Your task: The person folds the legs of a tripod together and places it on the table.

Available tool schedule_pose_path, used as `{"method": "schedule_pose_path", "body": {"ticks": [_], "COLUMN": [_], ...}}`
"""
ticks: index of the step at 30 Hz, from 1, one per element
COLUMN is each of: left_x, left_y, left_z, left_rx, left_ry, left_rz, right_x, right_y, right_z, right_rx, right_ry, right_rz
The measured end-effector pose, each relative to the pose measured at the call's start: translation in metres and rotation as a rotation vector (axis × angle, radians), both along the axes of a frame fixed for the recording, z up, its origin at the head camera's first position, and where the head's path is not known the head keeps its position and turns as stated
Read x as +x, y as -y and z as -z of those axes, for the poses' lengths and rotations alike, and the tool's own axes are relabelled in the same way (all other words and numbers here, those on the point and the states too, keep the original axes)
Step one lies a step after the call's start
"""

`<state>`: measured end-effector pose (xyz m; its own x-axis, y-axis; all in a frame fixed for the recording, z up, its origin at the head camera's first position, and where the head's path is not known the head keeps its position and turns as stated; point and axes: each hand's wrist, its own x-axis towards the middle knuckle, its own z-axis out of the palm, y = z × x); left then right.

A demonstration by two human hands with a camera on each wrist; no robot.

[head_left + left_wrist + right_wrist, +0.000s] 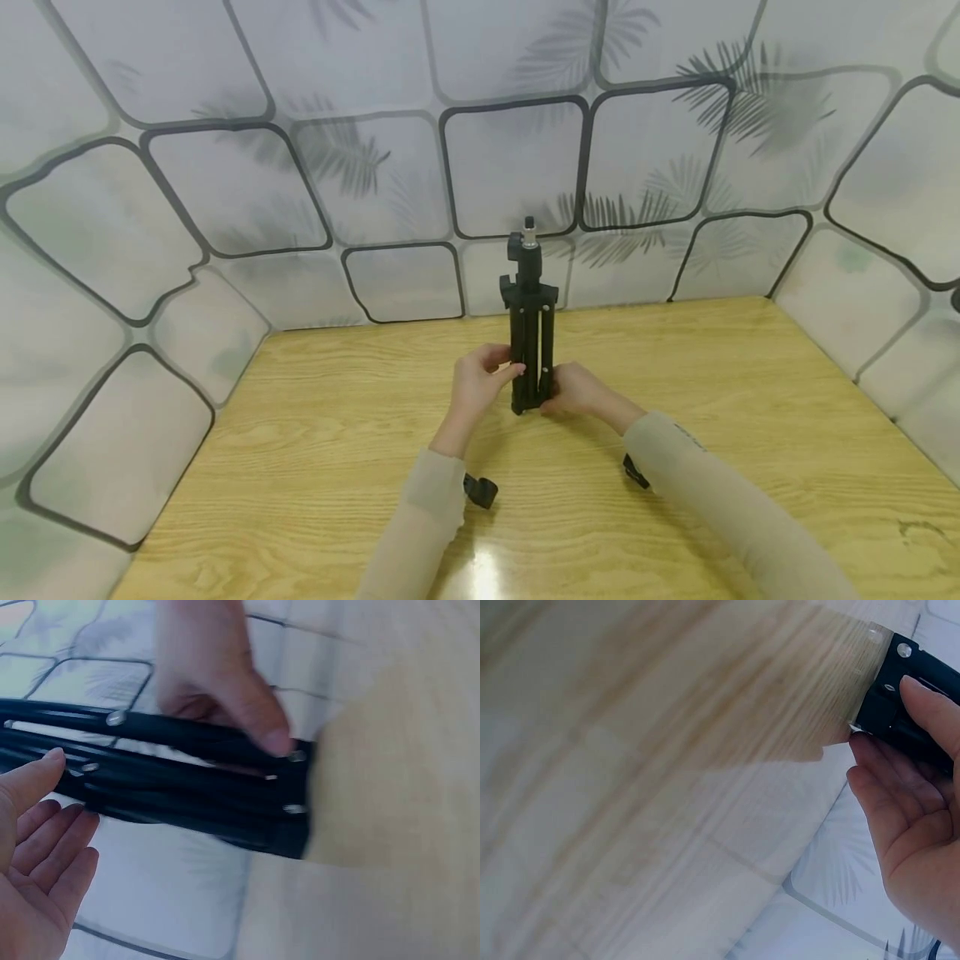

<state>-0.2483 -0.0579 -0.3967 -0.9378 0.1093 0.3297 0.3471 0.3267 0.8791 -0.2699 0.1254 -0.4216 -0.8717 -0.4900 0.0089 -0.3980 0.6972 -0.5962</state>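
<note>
A folded black tripod light stand (531, 333) is upright over the middle of the table, its silver-tipped stud at the top and its folded legs pointing down. From the left, my left hand (480, 383) holds the legs, thumb across the front and fingers behind. My right hand (577, 390) grips the lower right end. In the left wrist view, the right thumb (259, 720) presses on a leg close to the foot end. The right wrist view shows my right hand (922, 795) around the bottom of the stand (889, 697). Whether the feet touch the tabletop, I cannot tell.
The wood-grain table (337, 417) spreads out around both arms. Behind it and at both sides stands a pale wall covering (390, 183) with dark rounded outlines and leaf prints. A small black device (482, 492) shows under the left wrist, another (635, 472) under the right.
</note>
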Motion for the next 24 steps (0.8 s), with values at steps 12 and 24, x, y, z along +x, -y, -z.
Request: {"method": "schedule_pose_path", "body": {"ticks": [12, 24], "left_x": [0.002, 0.002], "left_y": [0.014, 0.003], "left_z": [-0.057, -0.131], "left_rx": [0.099, 0.048], "left_ry": [-0.202, -0.456], "left_rz": [-0.022, -0.04], "right_x": [0.0, 0.001], "right_y": [0.001, 0.002], "right_z": [0.0, 0.0], "right_rx": [0.024, 0.021], "right_ry": [0.003, 0.029], "right_rz": [0.025, 0.038]}}
